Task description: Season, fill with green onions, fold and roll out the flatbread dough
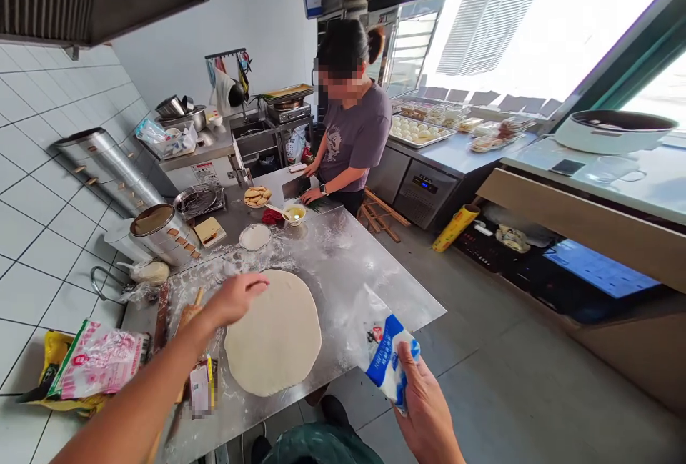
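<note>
A large, flat, rolled-out sheet of dough (273, 342) lies on the floured steel table in front of me. My left hand (239, 298) hovers over its upper left edge, fingers curled together; anything between them is too small to make out. In my right hand (421, 385) is a partly clear plastic bag (386, 353) with blue and white print, gripped by its lower end at the table's front right edge. Left of the dough lies a wooden rolling pin (190, 314), partly covered by my left forearm. Behind the dough stands a small bowl of white powder (255, 237).
Across the steel table (364, 257), a co-worker (351, 128) works with a broad knife (296, 188). Nearby are a plate of pastries (258, 196) and a bowl of yellow liquid (294, 214). Metal cylinders (155, 228) and flour bags (96, 364) line the left wall.
</note>
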`<action>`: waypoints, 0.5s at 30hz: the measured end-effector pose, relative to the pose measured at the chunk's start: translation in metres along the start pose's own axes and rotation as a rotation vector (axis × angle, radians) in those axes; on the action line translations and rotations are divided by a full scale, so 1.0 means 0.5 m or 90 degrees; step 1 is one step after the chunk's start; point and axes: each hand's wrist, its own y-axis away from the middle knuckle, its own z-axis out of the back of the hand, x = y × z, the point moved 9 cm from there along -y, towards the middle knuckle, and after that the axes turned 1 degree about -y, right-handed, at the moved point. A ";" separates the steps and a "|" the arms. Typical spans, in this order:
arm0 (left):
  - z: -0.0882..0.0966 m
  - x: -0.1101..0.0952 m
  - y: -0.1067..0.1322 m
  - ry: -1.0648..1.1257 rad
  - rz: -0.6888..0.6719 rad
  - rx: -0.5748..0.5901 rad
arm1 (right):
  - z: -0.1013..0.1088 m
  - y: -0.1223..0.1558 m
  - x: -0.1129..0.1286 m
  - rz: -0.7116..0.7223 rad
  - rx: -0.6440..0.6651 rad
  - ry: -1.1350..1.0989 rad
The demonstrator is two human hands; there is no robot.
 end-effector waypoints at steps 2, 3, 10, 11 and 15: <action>-0.113 0.021 0.066 0.420 0.113 0.040 | -0.051 0.026 0.069 0.123 0.048 0.125; -0.177 0.021 0.098 0.594 0.163 0.069 | -0.079 0.045 0.103 0.198 0.068 0.206; -0.333 0.003 0.173 1.111 0.253 -0.130 | -0.253 0.141 0.200 0.499 0.260 0.510; -0.328 0.005 0.174 1.126 0.251 -0.153 | -0.266 0.142 0.200 0.509 0.281 0.528; -0.317 0.021 0.184 1.143 0.258 -0.224 | -0.291 0.126 0.199 0.518 0.322 0.561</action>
